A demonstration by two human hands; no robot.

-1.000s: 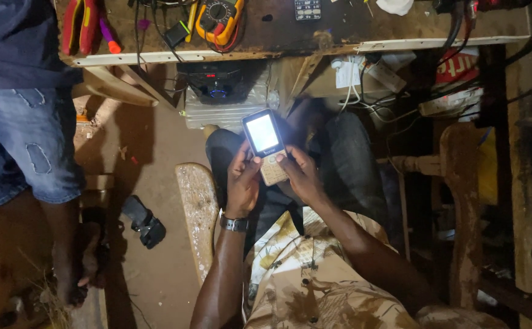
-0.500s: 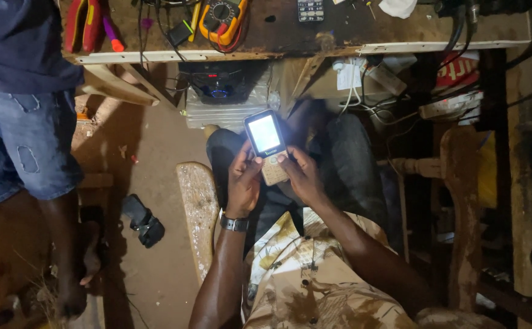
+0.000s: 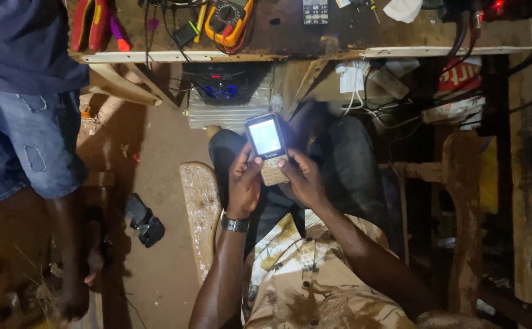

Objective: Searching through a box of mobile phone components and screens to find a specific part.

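A small keypad phone with a lit white screen is upright in front of me, over my lap. My left hand grips its lower left side, a wristwatch on that wrist. My right hand holds the lower right side, its thumb over the keypad. Both hands enclose the phone's bottom half, so most of the keys are hidden. My knees in dark trousers show beyond the phone.
A wooden workbench runs across the top, bearing a yellow multimeter, red pliers, cables and another phone. A speaker sits under it. Another person in denim shorts stands at the left. A sandal lies on the dirt floor.
The phone and both hands hold the same pose. The person standing at the left has shifted slightly.
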